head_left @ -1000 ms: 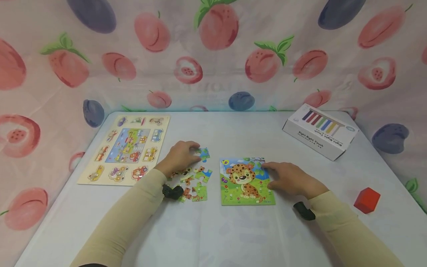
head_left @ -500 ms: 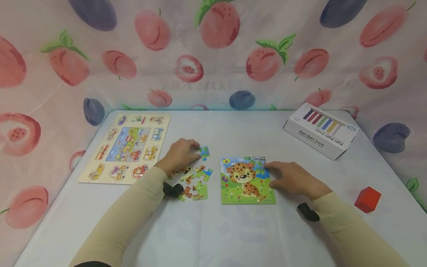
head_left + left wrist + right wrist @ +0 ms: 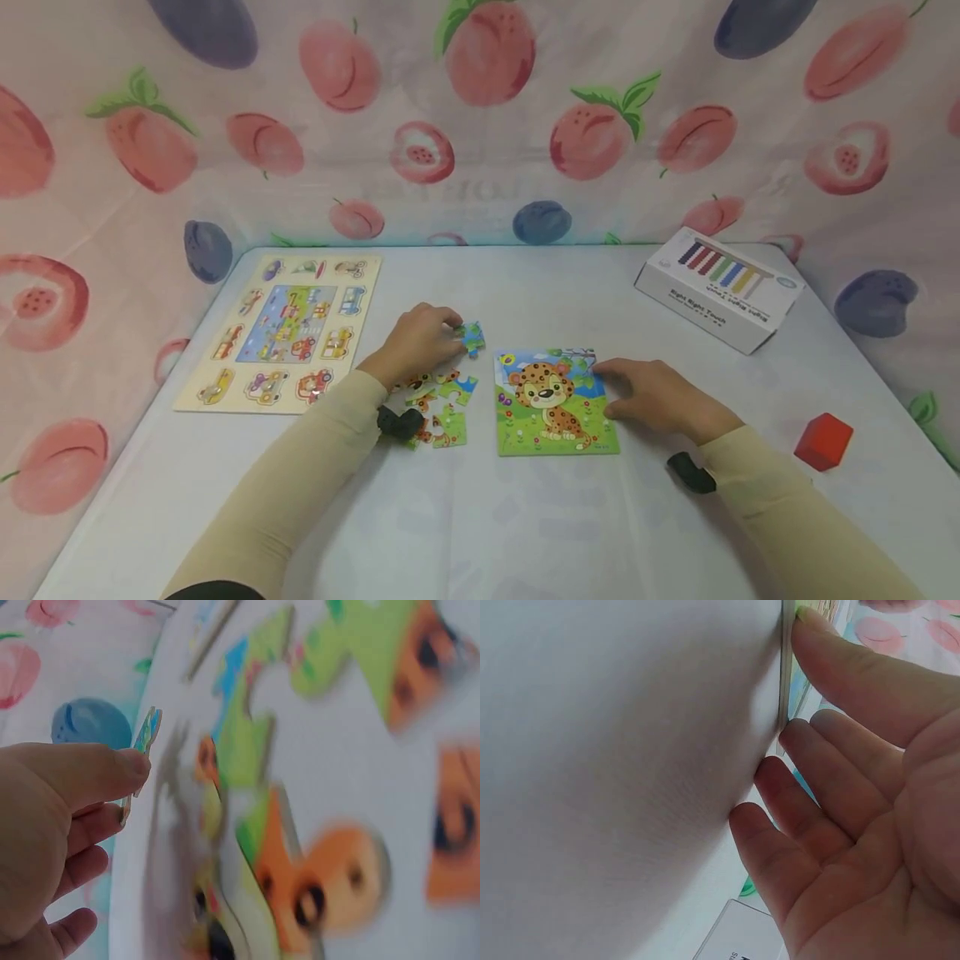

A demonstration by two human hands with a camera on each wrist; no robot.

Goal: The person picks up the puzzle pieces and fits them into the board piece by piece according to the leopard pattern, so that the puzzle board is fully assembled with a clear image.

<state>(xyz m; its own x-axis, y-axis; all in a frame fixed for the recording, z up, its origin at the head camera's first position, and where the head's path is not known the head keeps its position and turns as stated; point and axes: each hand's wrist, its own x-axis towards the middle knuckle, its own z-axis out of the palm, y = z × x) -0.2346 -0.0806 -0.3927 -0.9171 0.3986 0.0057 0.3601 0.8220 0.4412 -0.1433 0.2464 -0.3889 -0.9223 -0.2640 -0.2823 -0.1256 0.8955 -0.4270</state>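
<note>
My left hand (image 3: pixel 422 340) pinches a blue-green jigsaw piece (image 3: pixel 472 338) between thumb and fingers. In the left wrist view that jigsaw piece (image 3: pixel 147 736) stands on edge, raised off the table, beyond the thumb. Just below the hand lies a cluster of loose jigsaw pieces (image 3: pixel 450 427), partly hidden by the wrist and a dark strap. Right of them a square leopard-picture puzzle board (image 3: pixel 555 408) lies flat. At its right edge rests my right hand (image 3: pixel 660 398), with thumb and fingertips touching the border; in the right wrist view its fingers (image 3: pixel 802 817) are spread and loosely bent.
A wooden vehicle puzzle board (image 3: pixel 225 392) lies at the left. At the back right stands a white box (image 3: pixel 712 304) with coloured bars printed on top. A red block (image 3: pixel 823 442) sits to the right, beyond my right forearm. A fruit-print cloth (image 3: pixel 480 192) hangs behind the table.
My left hand has moved up and to the right with the jigsaw piece, which has turned in its fingers. The right hand has stayed at the leopard board's edge.
</note>
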